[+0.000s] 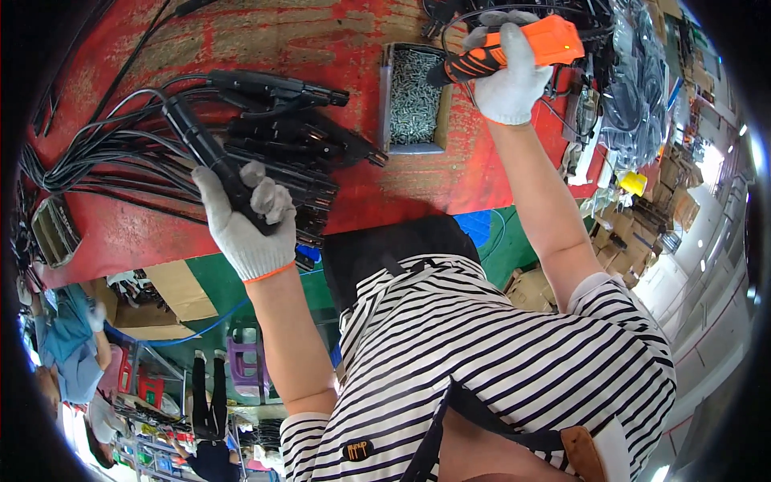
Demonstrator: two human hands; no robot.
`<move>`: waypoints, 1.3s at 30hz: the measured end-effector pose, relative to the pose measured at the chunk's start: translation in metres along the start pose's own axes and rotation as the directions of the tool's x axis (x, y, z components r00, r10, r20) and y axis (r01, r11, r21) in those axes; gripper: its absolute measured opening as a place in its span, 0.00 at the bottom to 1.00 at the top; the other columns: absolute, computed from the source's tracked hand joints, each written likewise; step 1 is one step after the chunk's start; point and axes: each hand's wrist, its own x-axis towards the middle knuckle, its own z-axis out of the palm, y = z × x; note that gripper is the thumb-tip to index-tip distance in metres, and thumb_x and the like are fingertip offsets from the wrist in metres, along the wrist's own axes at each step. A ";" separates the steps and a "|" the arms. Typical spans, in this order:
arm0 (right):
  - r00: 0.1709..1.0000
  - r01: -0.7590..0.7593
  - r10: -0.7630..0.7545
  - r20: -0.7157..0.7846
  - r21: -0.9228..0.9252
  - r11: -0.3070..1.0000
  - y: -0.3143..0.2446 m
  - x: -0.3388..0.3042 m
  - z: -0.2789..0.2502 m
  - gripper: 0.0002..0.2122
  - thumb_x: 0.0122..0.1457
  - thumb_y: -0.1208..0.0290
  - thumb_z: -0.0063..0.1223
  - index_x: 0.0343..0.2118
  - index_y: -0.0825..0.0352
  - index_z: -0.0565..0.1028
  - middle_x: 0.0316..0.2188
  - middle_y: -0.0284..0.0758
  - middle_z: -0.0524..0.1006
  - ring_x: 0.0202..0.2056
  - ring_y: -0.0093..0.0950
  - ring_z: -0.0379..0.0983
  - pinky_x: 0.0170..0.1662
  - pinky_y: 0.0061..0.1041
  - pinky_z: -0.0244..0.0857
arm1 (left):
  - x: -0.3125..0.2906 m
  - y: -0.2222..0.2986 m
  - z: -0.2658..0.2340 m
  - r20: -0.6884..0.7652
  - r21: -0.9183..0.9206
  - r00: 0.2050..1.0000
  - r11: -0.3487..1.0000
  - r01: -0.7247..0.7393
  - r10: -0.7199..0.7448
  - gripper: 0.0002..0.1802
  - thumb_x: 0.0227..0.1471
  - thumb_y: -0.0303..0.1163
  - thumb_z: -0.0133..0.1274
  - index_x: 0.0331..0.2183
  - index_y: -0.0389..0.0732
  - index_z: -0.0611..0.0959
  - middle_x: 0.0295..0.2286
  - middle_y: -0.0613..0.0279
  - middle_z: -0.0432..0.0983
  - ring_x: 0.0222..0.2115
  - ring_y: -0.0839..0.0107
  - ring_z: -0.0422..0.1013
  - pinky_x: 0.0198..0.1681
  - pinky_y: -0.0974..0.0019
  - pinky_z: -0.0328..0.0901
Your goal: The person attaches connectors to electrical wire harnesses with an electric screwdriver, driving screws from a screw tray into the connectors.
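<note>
Leftmost, the gloved left hand [245, 217] is clenched around a black cabled plastic connector [210, 157], lifted over the pile of matching black connectors [297, 153] on the worn red bench [265, 40]. Rightward sits a grey tray of small metal screws [414, 98]; the gloved right hand [507, 72] grips an orange-and-black electric screwdriver [514, 48].

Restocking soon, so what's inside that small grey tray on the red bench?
The grey tray holds a heap of small silvery screws. Its bottom is covered by them, so nothing underneath shows.
</note>
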 end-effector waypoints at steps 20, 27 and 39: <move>0.993 -0.058 0.043 0.110 0.137 0.989 0.050 0.001 -0.008 0.10 0.61 0.77 0.53 0.45 0.71 0.72 0.38 0.43 0.80 0.32 0.33 0.79 0.38 0.37 0.78 | 0.014 -0.022 0.000 -0.100 -0.019 0.993 0.998 -0.065 0.063 0.27 0.64 0.51 0.56 0.33 0.33 0.73 0.25 0.62 0.68 0.16 0.78 0.57 0.18 0.74 0.52; 0.996 -0.024 0.011 0.093 0.139 0.990 0.046 0.006 -0.008 0.11 0.61 0.78 0.53 0.46 0.71 0.71 0.37 0.44 0.80 0.32 0.34 0.79 0.38 0.37 0.78 | 0.014 -0.025 0.005 -0.134 -0.040 0.988 0.995 -0.086 0.080 0.22 0.69 0.48 0.49 0.56 0.47 0.77 0.26 0.58 0.71 0.16 0.77 0.58 0.17 0.75 0.54; 0.999 -0.002 -0.005 0.049 0.144 0.990 -0.027 0.014 0.009 0.12 0.64 0.68 0.46 0.48 0.66 0.70 0.40 0.44 0.79 0.33 0.37 0.78 0.39 0.42 0.77 | 0.014 -0.016 0.004 -0.045 -0.038 0.998 0.998 -0.054 0.053 0.29 0.65 0.55 0.53 0.38 0.33 0.76 0.27 0.59 0.71 0.18 0.76 0.59 0.19 0.73 0.54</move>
